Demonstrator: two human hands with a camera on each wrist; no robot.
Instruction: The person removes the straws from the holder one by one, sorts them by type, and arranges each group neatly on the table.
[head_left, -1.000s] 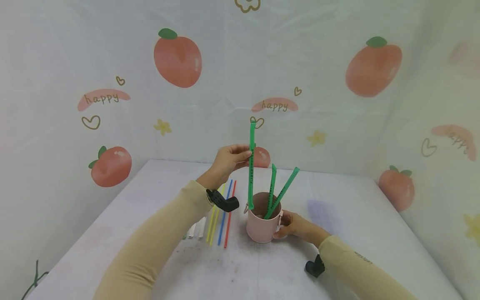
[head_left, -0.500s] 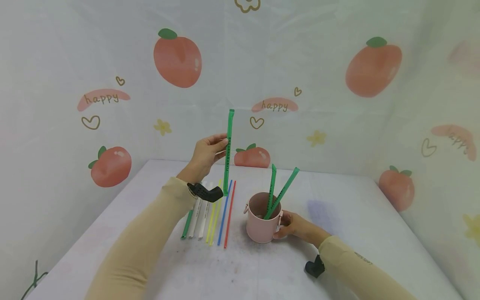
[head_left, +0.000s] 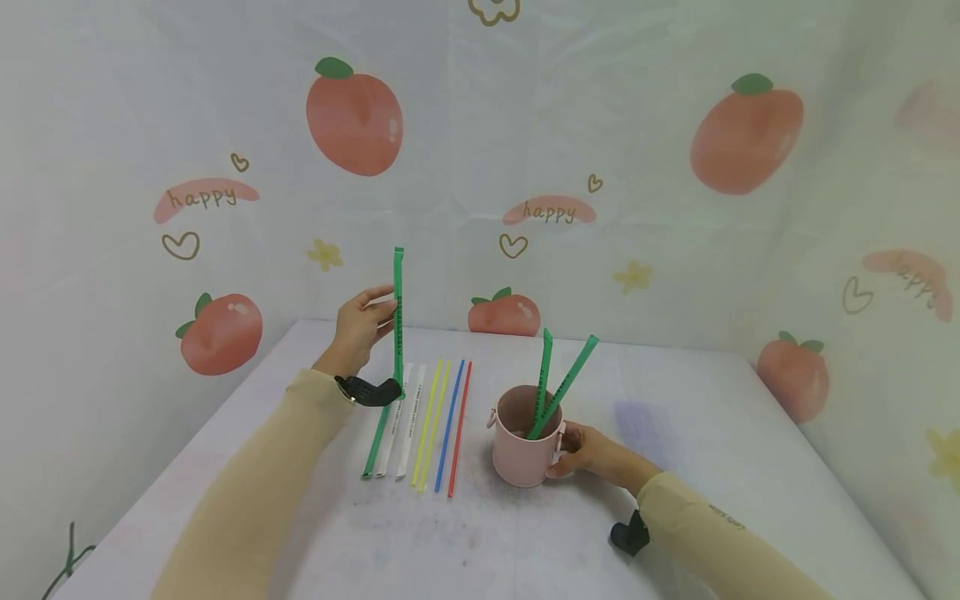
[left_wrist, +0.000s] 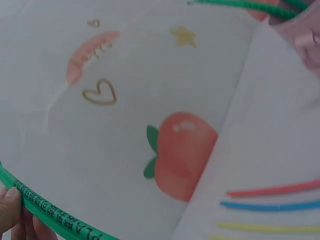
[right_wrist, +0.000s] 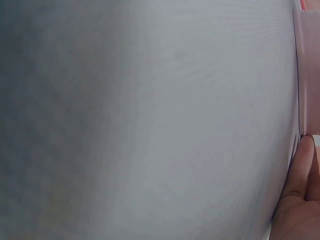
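Observation:
My left hand (head_left: 358,329) pinches a green wrapped straw (head_left: 398,312) between thumb and fingers. The straw stands nearly upright, its lower end above the left side of a row of straws. In the left wrist view, black print shows on its green wrapper (left_wrist: 55,212). At the middle of the table, a pink mug (head_left: 517,460) stands upright with two green wrapped straws (head_left: 564,387) leaning in it. My right hand (head_left: 596,454) holds the mug at its right-side handle; some of its fingers are hidden behind. Only the thumb side of that hand (right_wrist: 297,200) shows in the right wrist view.
Left of the mug lie a green wrapped straw (head_left: 373,450), two white wrapped straws (head_left: 408,433), two yellow straws (head_left: 427,425), a blue straw (head_left: 448,429) and a red straw (head_left: 461,429), side by side. A fruit-printed cloth (head_left: 450,150) hangs behind the white table (head_left: 420,550).
My left hand has carried the green straw leftward from over the mug, rising and then lowering to the left of the row. The right hand and the mug have stayed put.

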